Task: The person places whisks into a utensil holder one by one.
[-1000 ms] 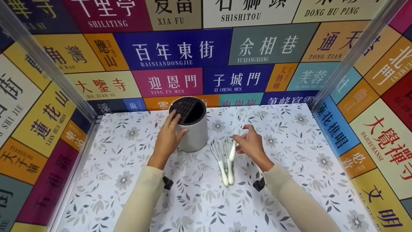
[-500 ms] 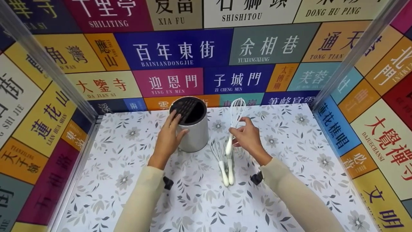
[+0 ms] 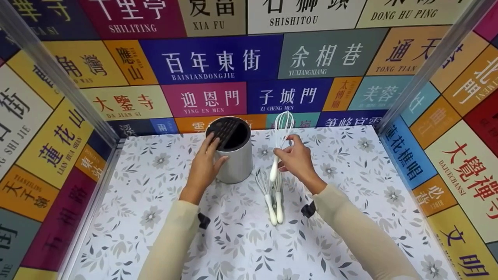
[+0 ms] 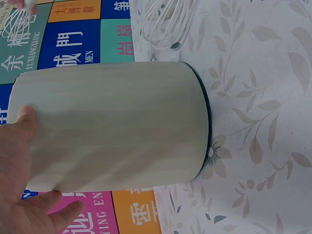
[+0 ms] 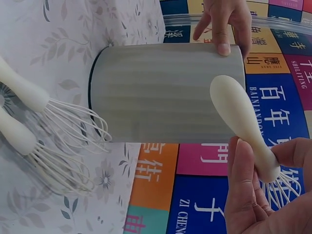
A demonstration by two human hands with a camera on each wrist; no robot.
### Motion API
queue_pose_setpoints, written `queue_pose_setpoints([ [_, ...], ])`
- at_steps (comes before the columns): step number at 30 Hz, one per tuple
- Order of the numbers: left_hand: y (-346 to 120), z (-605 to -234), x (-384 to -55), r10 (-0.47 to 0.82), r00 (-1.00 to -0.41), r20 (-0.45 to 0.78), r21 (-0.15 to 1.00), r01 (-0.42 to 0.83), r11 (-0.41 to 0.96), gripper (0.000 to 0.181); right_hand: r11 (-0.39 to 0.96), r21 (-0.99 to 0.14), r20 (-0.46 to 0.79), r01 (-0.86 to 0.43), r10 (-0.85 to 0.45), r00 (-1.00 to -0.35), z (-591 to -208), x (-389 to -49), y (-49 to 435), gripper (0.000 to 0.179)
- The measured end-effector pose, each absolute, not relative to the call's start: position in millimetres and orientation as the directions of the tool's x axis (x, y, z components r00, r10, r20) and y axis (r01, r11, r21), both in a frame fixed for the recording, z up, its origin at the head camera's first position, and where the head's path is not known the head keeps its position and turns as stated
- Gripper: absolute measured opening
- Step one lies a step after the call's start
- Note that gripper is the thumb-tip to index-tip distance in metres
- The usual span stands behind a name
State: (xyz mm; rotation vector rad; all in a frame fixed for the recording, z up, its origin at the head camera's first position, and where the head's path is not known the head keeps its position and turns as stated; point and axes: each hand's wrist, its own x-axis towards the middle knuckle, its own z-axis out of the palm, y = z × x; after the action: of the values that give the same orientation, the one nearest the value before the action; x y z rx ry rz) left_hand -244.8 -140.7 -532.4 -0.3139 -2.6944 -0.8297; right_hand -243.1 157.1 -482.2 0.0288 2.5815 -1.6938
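Pinches a white whisk (image 3: pixel 274 170) at the neck in the right-hand grip (image 3: pixel 296 157), thumb and fingers clamped on it, with wires pointing up and handle down. Holds it raised above the tabletop (image 3: pixel 113 217), right of a pale grey canister (image 3: pixel 238 165) and well apart from it. Rests the left-hand grip (image 3: pixel 205 163) against the canister's left near side, with fingers extended and spread apart from the thumb; touches with the fingertips a black slotted piece (image 3: pixel 223 130) in the mouth and lays the thumb on the outer wall. Seen to the right of that piece: a dark opening. Lying nearer on the tabletop, just below the raised handle in the head view: two more white whisks (image 3: pixel 279 206), side by side, with wires to the far side and handles to the near. Wears long beige sleeves (image 3: pixel 169 237) with a black wrist fitting (image 3: pixel 203 221) at each cuff. Covered in grey leaves and flowers underneath; backed on the far side by a wall (image 3: pixel 212 62) of colourful sign panels in Chinese characters and Latin letters.
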Motion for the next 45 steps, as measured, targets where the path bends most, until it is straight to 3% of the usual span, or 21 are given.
queue_pose_setpoints([
  [15,-142,-533,-247,0.125,-0.925,0.359,0.507,0.306,0.806,0.068,0.350,-0.936,-0.055,0.041,-0.030,-0.998,-463,-256,147,0.065],
  [45,-141,-533,-245,0.124,-0.924,0.362,0.512,0.308,0.802,0.067,0.340,-0.932,0.128,-0.126,-0.015,-0.992,-425,-295,112,0.058],
])
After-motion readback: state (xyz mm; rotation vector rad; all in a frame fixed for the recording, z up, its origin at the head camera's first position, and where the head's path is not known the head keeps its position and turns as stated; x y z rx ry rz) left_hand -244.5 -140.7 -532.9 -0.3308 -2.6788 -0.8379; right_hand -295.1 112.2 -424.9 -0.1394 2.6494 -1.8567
